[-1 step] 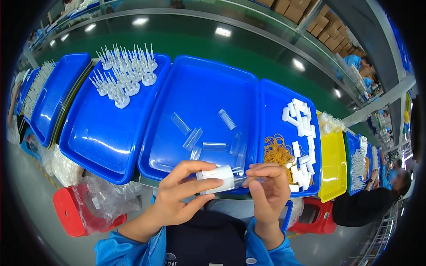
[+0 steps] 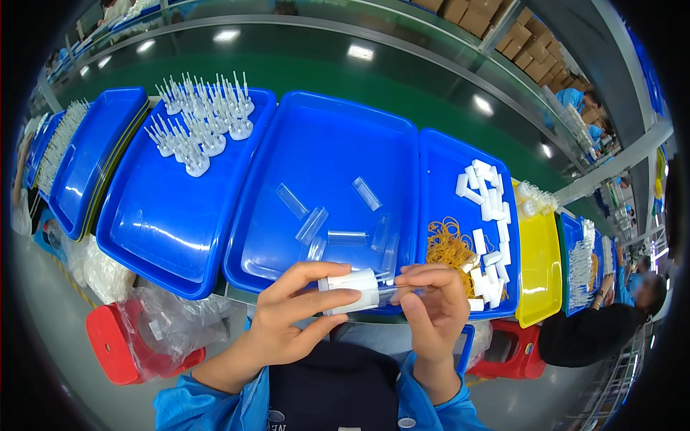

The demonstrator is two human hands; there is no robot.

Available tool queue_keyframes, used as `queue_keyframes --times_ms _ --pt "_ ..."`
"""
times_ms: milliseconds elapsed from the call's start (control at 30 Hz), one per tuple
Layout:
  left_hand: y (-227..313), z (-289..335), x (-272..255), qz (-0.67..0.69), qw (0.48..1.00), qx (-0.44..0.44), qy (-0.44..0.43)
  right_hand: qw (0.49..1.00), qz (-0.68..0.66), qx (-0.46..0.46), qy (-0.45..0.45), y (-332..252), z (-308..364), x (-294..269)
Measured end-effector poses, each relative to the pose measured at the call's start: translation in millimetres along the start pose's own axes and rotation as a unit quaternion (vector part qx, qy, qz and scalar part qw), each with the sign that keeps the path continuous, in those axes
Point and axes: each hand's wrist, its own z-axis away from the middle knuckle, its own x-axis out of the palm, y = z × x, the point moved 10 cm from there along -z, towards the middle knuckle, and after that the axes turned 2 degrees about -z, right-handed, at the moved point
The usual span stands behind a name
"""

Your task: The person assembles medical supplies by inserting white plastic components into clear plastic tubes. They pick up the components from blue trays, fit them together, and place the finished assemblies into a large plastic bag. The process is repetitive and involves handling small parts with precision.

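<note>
White plastic piece [image 2: 352,289], short and roughly cylindrical, sits low in the middle of the view, pinched between both hands just in front of the near edge of the trays. Starting at the far left, a stack of blue trays [image 2: 86,161] stands on the tabletop, and below it a red stool [image 2: 115,345] is draped with a clear plastic bag [image 2: 169,320]. Next comes a blue tray [image 2: 154,223] holding a cluster of white spiked parts [image 2: 201,122] at its far end. The left hand [image 2: 287,323] is closed around the white piece, thumb underneath and fingers over the top. Beyond it, the middle blue tray [image 2: 323,144] holds several clear tubes [image 2: 316,223] lying loose. The right hand [image 2: 431,309] grips a clear tube [image 2: 402,289] whose end meets the white piece. Further right, a blue tray [image 2: 438,154] carries orange rubber bands [image 2: 447,248] and white blocks [image 2: 489,215], with a yellow tray [image 2: 539,266] just beside it.
</note>
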Motion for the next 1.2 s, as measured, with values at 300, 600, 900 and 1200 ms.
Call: queue_keyframes --times_ms 300,600,900,1200 --pt "11.9 4.4 13.1 -0.133 0.986 0.066 0.081 0.956 0.283 -0.04 0.062 -13.3 -2.2 15.0" --pt "14.1 7.1 14.4 -0.155 0.98 0.077 0.103 0.917 0.389 -0.061 0.062 -16.8 2.4 24.0" --pt "11.8 7.0 14.7 -0.197 0.966 0.093 0.137 0.851 0.491 -0.157 0.097 -30.9 3.0 39.8" --pt "-3.9 0.9 -32.0 -0.188 0.967 0.019 0.17 0.87 0.484 -0.092 0.018 -6.2 -19.5 11.1"
